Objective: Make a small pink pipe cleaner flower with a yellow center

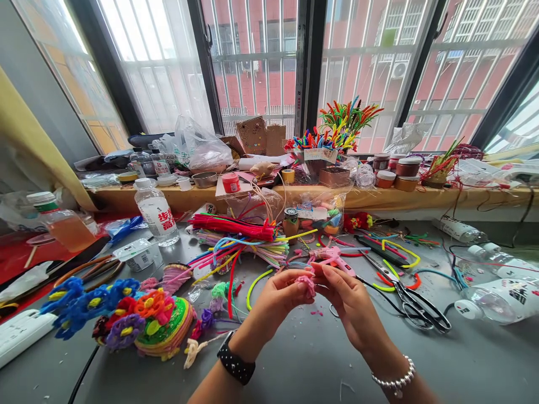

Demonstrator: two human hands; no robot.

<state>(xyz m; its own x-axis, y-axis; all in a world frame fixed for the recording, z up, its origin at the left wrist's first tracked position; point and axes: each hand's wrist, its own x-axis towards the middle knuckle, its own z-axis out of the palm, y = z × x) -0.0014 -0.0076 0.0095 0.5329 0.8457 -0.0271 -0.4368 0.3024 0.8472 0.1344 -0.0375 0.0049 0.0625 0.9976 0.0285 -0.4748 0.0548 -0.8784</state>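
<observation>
Above a grey bench (295, 370), the left hand (281, 293) pinches a pink piece (310, 287); the grip of the right hand (348, 297) is unclear. Light pressure should protect the shape.

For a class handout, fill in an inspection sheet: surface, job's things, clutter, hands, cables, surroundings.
Surface: grey table, small scraps scattered on it.
Job's things: pink fuzzy piece at the hands; pipe cleaners piled beyond; pink glue gun behind the hands; scissors lying to the right.
Clutter: plastic bottles lying far right; fuzzy flowers at left.
Hands: left hand pinches the pink fuzzy piece; right hand is close beside it, contact unclear.
Cables: black cord near the white power strip.
Surroundings: crowded windowsill, barred windows beyond.
</observation>
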